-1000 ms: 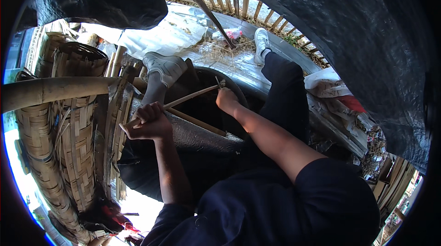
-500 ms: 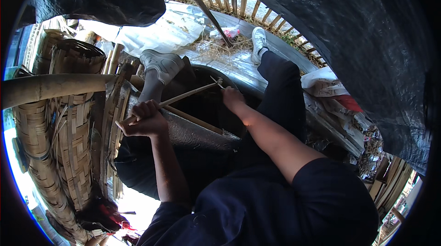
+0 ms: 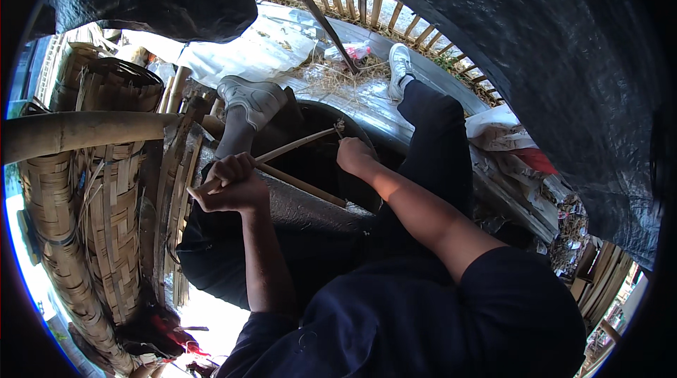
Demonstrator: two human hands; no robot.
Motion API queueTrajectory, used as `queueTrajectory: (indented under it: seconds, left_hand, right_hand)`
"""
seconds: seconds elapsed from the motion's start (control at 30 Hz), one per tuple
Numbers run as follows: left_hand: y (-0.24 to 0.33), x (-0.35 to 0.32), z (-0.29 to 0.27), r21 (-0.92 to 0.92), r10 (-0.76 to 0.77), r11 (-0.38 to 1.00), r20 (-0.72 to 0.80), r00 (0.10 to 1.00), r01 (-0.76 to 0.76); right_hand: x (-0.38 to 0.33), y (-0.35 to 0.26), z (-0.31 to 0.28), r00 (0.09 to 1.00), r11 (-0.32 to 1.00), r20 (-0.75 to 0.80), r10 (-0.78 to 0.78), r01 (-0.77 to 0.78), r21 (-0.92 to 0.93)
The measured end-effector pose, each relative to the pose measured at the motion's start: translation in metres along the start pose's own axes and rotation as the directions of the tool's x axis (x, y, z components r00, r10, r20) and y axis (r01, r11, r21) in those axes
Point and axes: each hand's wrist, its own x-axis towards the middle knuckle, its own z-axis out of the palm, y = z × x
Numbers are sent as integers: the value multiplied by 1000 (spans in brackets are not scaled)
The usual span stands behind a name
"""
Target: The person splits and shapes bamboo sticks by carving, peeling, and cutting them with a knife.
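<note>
My left hand [image 3: 234, 184] is wrapped around a pale wooden or bamboo stick [image 3: 300, 143], whose near end pokes out past the fist. The stick slants up to the right over a dark round basin-like container [image 3: 360, 187]. My right hand [image 3: 357, 156] is closed near the stick's far end. A short, thin tool [image 3: 340, 135], which looks like a knife, juts from that fist; most of it is hidden. Small curled shavings [image 3: 340, 125] cling around the stick's tip. A second bamboo stick [image 3: 303, 186] lies lower, across the container beside my leg.
Tall woven bamboo baskets [image 3: 116, 230] and a thick bamboo pole [image 3: 84, 135] stand at the left. Dark plastic sheeting [image 3: 550, 61] hangs at the upper right. Dry straw [image 3: 338, 78] lies by a slanted pole [image 3: 317, 15], before a slatted bamboo fence [image 3: 367, 8].
My left hand has shifted slightly to the right with the stick. My right hand has moved slightly down and left, and the blade-like piece at the tip shows less.
</note>
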Motion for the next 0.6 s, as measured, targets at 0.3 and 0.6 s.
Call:
queueTrajectory:
  seconds: [0.3,0.6]
  left_hand:
    - [0,-14,15,-1,15,1000,244,970,-15]
    - [-5,-16,21,31,33,999,223,974,-41]
  right_hand:
    - [15,-2,5,999,999,38,-9,11,-46]
    - [36,13,-8,995,991,48,-88,92,-102]
